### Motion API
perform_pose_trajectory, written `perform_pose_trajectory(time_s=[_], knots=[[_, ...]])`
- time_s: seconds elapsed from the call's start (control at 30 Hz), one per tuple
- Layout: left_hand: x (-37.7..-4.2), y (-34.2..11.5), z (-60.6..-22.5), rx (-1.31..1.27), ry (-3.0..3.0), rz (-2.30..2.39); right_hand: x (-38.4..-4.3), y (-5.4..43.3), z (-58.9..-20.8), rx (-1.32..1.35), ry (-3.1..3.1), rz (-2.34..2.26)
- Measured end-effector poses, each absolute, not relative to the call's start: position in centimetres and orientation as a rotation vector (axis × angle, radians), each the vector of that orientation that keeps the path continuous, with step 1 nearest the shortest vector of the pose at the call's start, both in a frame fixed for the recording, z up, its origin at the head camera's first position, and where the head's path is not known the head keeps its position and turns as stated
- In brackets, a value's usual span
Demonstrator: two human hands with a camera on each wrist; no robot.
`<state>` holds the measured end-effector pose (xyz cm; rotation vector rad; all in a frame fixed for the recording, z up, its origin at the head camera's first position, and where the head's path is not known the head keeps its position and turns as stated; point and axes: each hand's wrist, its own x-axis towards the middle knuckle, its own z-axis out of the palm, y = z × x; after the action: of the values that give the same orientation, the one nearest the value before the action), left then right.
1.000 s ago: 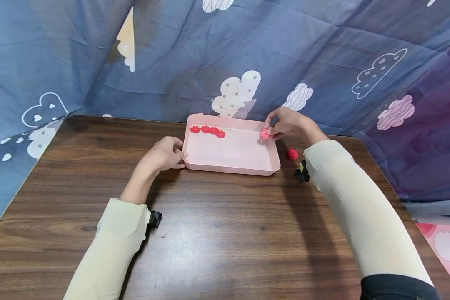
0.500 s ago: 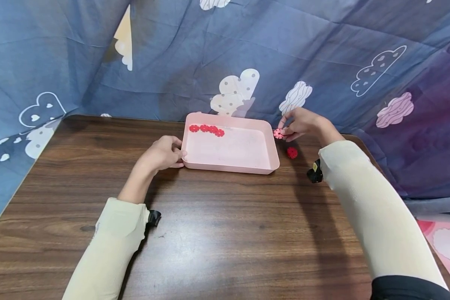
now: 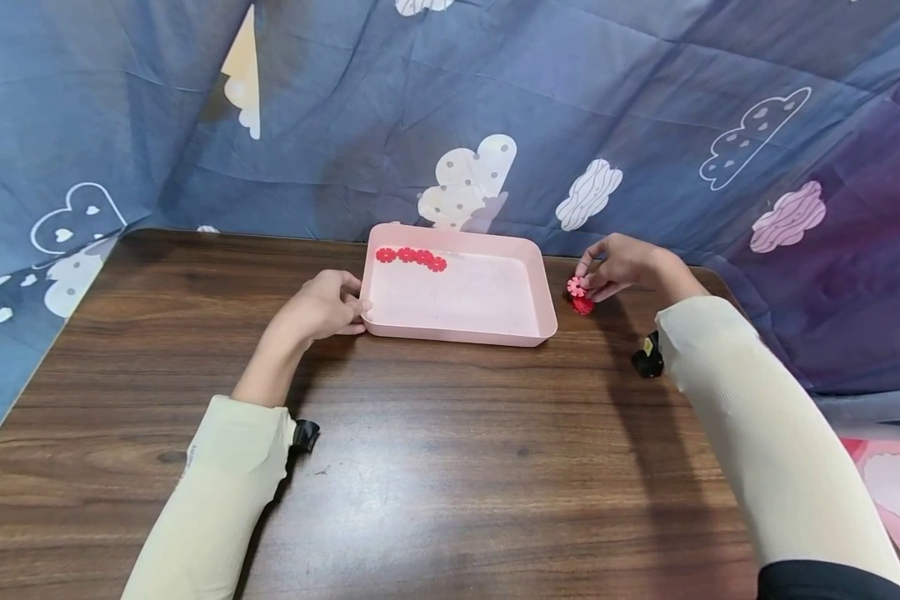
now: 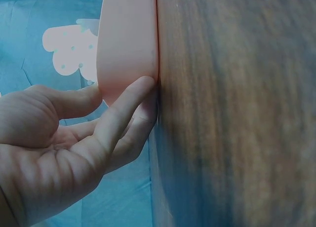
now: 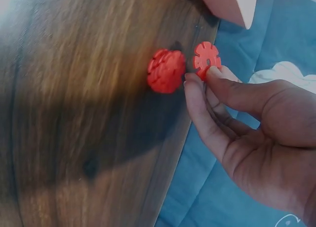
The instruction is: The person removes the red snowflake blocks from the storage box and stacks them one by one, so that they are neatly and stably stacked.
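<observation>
In the head view my right hand (image 3: pixel 626 265) pinches a red notched plastic disc (image 3: pixel 576 287) between thumb and fingers, right of the pink tray (image 3: pixel 457 335). Just below that disc a stack of similar red discs (image 5: pixel 166 71) lies on the table, and the right wrist view shows a small gap between the two. My left hand (image 3: pixel 322 304) holds the tray's near left corner. In the left wrist view its thumb is at the rim and its fingers lie against the outer wall (image 4: pixel 129 49). Several red discs (image 3: pixel 406 254) form a row inside the tray, along its back left.
The brown wooden table (image 3: pixel 450 467) spreads in front of the tray. A blue cloth (image 3: pixel 330 117) with cloud prints hangs right behind the table's back edge. Each forearm wears a pale sleeve with a black strap piece (image 3: pixel 305 435) at the wrist.
My right hand has moved right, from above the tray's right end to over the disc stack, still pinching the disc. The left hand has stayed at the tray's corner.
</observation>
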<state>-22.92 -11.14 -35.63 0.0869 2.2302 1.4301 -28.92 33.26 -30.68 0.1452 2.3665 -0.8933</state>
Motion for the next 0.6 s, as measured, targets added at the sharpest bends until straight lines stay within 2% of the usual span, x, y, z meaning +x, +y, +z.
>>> perform_pose_trajectory(time_s=[0.6], knots=[[-22.8, -11.1, -35.5, 0.1, 2.236, 1.419, -28.2, 34.7, -31.7, 0.128, 2.356, -0.866]])
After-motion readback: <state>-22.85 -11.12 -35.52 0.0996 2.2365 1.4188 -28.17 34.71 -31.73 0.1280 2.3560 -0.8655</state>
